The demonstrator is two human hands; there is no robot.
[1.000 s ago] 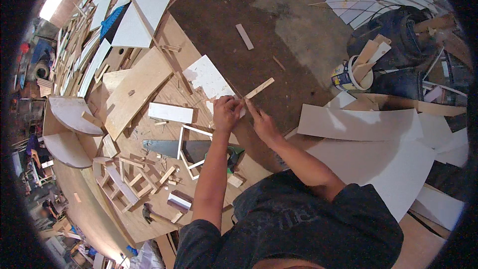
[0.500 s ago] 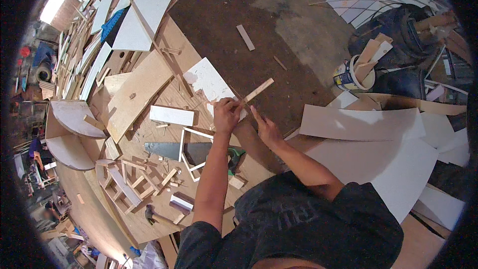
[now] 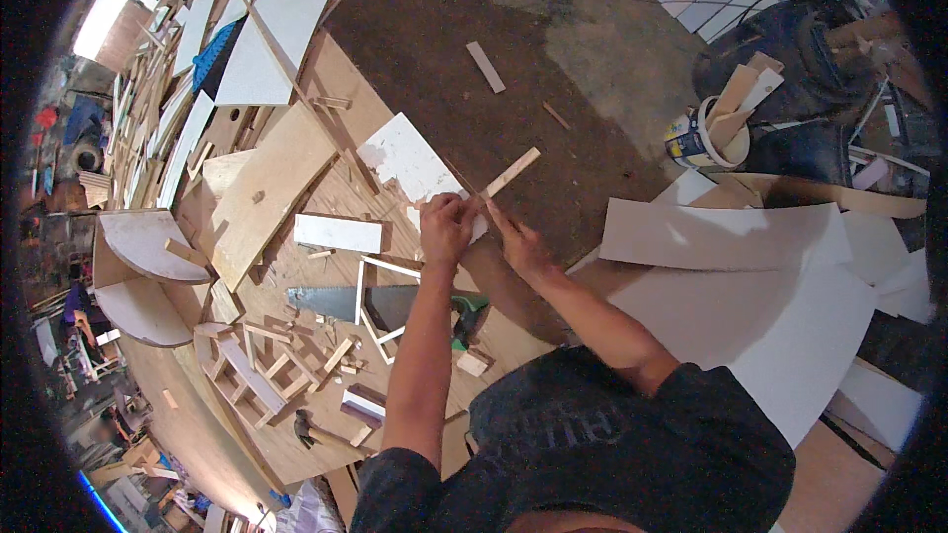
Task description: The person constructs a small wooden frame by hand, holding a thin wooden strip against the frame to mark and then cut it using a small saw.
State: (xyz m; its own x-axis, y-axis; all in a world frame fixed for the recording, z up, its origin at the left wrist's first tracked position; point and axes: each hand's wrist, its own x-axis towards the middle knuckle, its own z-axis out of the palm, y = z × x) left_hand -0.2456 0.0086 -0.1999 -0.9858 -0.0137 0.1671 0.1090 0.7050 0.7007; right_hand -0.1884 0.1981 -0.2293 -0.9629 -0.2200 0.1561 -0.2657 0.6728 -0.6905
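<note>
My left hand (image 3: 446, 227) is closed around the near end of a narrow wooden strip (image 3: 515, 172), holding it at the corner of a white-faced board (image 3: 407, 158). The strip's far end juts past the workbench edge, over the floor. My right hand (image 3: 521, 245) is closed right beside the strip, its fingertips close to the left hand. A thin dark edge shows at those fingertips, too small to name. Below the left hand, a handsaw (image 3: 331, 301) with a green handle lies on the bench, partly under a small white frame (image 3: 361, 286) and my left forearm.
A hammer (image 3: 308, 429) and a slatted wooden piece (image 3: 247, 375) lie on the bench (image 3: 346, 192). Left of them stands a curved two-tier shelf (image 3: 148, 281). Scrap lumber is heaped at the far left. A bucket of offcuts (image 3: 703, 143) and large white sheets (image 3: 731, 326) are on the right.
My right hand has shifted slightly up and left, nearer the strip. The left hand still grips the strip in nearly the same place. The whole view has tilted a little.
</note>
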